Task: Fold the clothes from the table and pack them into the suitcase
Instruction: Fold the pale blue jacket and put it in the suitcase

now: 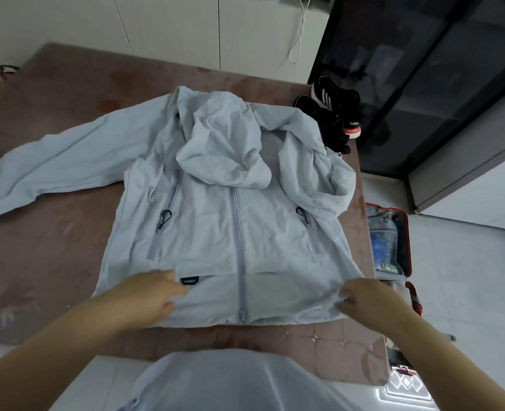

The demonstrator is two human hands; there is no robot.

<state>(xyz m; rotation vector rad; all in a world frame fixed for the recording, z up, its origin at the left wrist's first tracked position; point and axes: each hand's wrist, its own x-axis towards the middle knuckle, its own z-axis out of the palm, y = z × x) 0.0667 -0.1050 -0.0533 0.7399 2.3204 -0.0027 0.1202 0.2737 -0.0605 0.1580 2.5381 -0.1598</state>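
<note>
A pale blue hooded jacket [215, 221] lies front up on the table [52, 250], zipped, with its hood flopped down over the chest. Its left sleeve stretches out across the table to the left; the right sleeve is bunched at the table's right edge. My left hand [150, 295] rests on the hem left of the zip, fingers bent against the cloth. My right hand [366, 301] pinches the hem at the jacket's lower right corner. The red suitcase [405, 232] lies open on the floor to the right of the table, partly hidden by the table edge.
A pair of black sneakers [334, 111] sits at the table's far right corner. A dark glass cabinet [423, 84] stands behind the suitcase. White cupboards line the far wall, with a cable hanging down. The tablecloth is brownish pink with a pattern.
</note>
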